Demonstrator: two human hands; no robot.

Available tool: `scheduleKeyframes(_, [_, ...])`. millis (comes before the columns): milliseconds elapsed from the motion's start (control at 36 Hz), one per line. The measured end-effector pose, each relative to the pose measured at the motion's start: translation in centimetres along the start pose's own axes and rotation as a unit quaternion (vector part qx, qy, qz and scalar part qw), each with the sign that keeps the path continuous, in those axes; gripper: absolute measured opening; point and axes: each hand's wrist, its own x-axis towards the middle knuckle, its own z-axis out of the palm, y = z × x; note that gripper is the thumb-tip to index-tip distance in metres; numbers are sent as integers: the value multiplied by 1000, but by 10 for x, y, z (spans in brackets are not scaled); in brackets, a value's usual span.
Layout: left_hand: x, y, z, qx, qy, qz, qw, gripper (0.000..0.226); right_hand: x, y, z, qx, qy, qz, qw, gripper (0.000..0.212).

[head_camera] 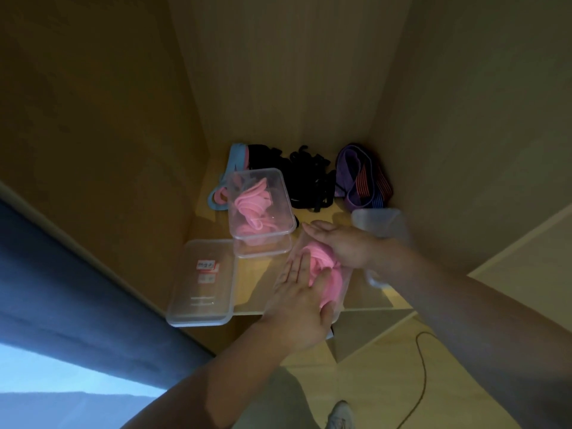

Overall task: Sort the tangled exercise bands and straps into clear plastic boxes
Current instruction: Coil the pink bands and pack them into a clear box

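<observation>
Both hands are down on the near box [342, 300] at the front edge of the shelf [253, 292]. The left hand [298, 294] lies flat with fingers straight and the right hand [339, 243] is spread palm-down, and together they press a pink band [318, 258] into it. So that bundle's in the box, though I'd say it isn't settled, and no lid is on yet.

Just left of the near box lies a clear lid [201, 283] with small labels stuck on it. Just right of it sits another clear box [380, 224], blurred, and it looks empty to me.

Behind the near box and a little left, a second box [278, 193] already holds more pink bands [252, 204] and is stacked on another clear piece.

Further back against the wall the unsorted lot waits: a black tangle of straps [312, 181] directly behind, a purple band [362, 178] with orange stripes to the back right, and a blue and pink band [235, 165] to the back left. I'd call it pinks nearly done, roughly halfway, with three piles left
</observation>
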Motion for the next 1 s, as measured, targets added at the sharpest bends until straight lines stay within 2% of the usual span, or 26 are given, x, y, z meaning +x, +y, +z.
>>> scheduleKeyframes(83, [0,1,-3,3,-36,-5,999,87,0,1,0,-2,-3,4,1000,99])
scheduleKeyframes(250, [4,-1,-4,35,-62,0,997,91,0,1,6,0,6,7,1000,81])
scheduleKeyframes(361, [5,-5,-5,18,-47,5,999,96,-4,-2,0,-9,-8,12,1000,86])
scheduleKeyframes(444, [3,-1,-10,28,-46,1,999,108,-7,-2,-4,-29,-15,23,999,86])
scheduleKeyframes(528, [3,0,-11,49,-38,-11,998,98,-5,5,-5,-75,25,41,996,76])
scheduleKeyframes(639, [4,-2,-9,63,-42,-22,997,96,-11,12,3,-64,4,75,995,74])
scheduleKeyframes(694, [4,-2,-10,58,-38,-23,997,92,-15,13,3,-14,18,90,996,67])
scheduleKeyframes(806, [-2,-6,-12,42,-41,-1,998,104,-16,12,5,116,104,87,984,47])
scheduleKeyframes(917, [-18,-20,-16,71,-31,94,993,79,-16,7,9,139,138,89,977,46])
scheduleKeyframes(1000, [-25,-29,-9,71,-1,110,991,66,-18,0,6,167,145,76,972,39])
